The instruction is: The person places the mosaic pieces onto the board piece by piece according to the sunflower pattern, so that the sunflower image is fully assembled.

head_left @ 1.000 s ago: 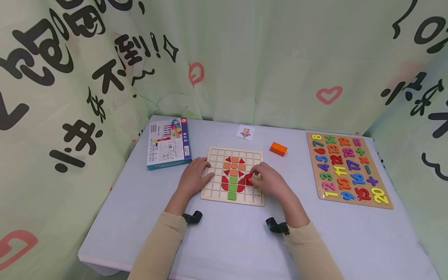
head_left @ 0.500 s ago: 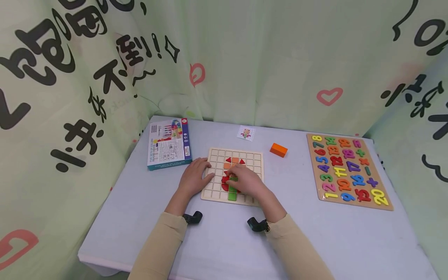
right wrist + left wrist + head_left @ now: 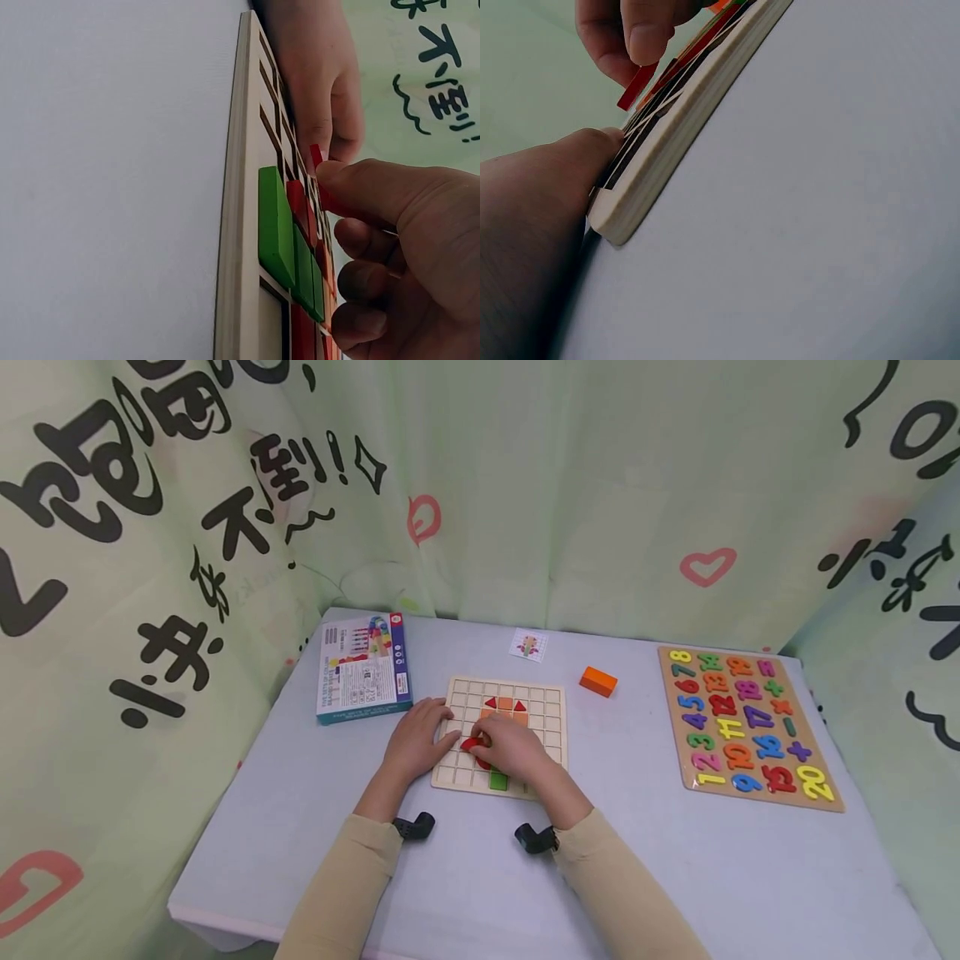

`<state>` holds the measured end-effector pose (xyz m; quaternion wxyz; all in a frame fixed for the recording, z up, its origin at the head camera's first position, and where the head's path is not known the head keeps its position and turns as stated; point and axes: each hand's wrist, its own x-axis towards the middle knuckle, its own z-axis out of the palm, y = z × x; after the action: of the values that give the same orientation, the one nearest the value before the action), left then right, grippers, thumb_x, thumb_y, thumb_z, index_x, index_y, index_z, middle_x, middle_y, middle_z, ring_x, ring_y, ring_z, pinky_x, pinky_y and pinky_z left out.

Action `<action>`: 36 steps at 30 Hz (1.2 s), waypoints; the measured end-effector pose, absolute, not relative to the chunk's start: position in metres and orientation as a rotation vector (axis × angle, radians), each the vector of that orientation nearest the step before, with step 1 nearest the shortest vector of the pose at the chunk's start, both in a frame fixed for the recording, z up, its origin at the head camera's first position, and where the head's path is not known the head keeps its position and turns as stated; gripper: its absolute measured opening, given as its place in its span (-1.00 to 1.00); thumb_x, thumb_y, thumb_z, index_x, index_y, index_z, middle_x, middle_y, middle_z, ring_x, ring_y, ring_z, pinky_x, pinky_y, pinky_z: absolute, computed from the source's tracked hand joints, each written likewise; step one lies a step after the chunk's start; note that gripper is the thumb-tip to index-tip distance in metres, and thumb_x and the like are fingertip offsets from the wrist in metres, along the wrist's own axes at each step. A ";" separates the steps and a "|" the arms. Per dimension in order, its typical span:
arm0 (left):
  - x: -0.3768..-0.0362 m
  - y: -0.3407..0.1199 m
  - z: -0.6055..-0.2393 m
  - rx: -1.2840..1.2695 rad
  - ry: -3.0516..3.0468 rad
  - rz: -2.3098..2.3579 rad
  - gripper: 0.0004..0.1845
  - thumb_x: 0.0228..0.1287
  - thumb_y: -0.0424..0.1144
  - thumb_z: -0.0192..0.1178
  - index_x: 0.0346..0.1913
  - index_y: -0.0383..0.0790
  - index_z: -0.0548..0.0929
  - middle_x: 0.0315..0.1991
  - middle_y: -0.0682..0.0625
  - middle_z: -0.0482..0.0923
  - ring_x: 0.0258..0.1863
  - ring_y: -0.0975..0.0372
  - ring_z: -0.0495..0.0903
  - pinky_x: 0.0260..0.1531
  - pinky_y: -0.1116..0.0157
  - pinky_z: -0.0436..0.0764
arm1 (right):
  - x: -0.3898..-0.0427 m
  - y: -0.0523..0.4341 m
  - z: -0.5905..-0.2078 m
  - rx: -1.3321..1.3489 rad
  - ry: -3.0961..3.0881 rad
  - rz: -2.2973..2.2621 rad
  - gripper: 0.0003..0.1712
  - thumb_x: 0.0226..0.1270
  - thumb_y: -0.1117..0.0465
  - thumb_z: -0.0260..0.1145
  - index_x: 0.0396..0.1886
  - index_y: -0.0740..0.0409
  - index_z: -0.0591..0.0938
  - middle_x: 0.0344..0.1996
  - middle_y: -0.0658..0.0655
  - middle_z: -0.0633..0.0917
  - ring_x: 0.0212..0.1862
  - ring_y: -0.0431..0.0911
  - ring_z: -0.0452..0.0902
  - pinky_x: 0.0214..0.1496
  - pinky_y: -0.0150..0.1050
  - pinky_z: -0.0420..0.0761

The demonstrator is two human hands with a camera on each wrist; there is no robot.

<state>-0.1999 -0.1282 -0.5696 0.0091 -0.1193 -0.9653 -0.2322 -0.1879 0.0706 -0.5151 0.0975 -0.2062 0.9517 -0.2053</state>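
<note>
My left hand [image 3: 410, 739] rests at the left edge of a wooden grid board [image 3: 553, 727], its thumb and fingers spread along the rim. My right hand [image 3: 516, 752] pinches a small flat red block [image 3: 472, 743] between thumb and fingers, just over the board's left half. In the left wrist view the red block [image 3: 636, 88] is tilted near the grid; the right wrist view shows it by my thumb, with a green block [image 3: 276, 229] seated in the board below. Orange squares [image 3: 506, 703] and red triangles [image 3: 491, 702] lie above; my right hand hides pieces in the middle.
Behind the board lies a small pattern card [image 3: 528, 644], with an orange block [image 3: 597, 682] to its right. A flat game box [image 3: 360, 672] lies at the left back. On the right is a number puzzle board [image 3: 711, 727]. A curtain [image 3: 615, 510] hangs behind the table.
My right hand has moved from the board's right side across to its left half, carrying the red block. My left hand has stayed on the left edge.
</note>
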 end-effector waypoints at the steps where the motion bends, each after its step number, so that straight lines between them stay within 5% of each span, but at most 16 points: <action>1: -0.200 -0.128 -0.570 -0.370 -3.014 -0.724 -0.57 0.35 0.21 0.13 0.10 0.03 0.53 0.46 0.05 0.30 0.51 0.10 0.19 0.51 0.03 0.22 | -0.188 0.070 -0.515 -0.612 2.818 -0.608 -0.72 0.31 -0.02 0.38 -0.09 0.00 0.68 -0.42 -0.07 0.55 -0.39 -0.17 0.43 -0.45 -0.33 0.42; 11: -0.199 -0.128 -0.570 -0.376 -3.015 -0.726 -0.56 0.35 0.21 0.13 0.11 0.03 0.53 0.47 0.05 0.30 0.51 0.10 0.18 0.50 0.03 0.24 | -0.189 0.065 -0.520 -0.591 2.846 -0.510 -0.70 0.31 0.04 0.34 -0.01 0.02 0.67 -0.23 -0.02 0.71 -0.32 -0.16 0.51 -0.30 -0.28 0.56; 36: -0.199 -0.130 -0.568 -0.374 -3.012 -0.726 -0.56 0.35 0.21 0.13 0.11 0.02 0.54 0.46 0.05 0.31 0.51 0.11 0.20 0.51 0.04 0.23 | -0.188 0.060 -0.520 -0.539 2.825 -0.564 -0.69 0.32 0.08 0.34 0.03 0.01 0.65 -0.28 -0.04 0.69 -0.34 -0.15 0.50 -0.36 -0.30 0.51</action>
<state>-0.1990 -0.1299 -0.5685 0.0103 -0.1200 -0.9651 -0.2326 -0.1883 0.0603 -0.5201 0.1052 -0.1831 0.9586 -0.1912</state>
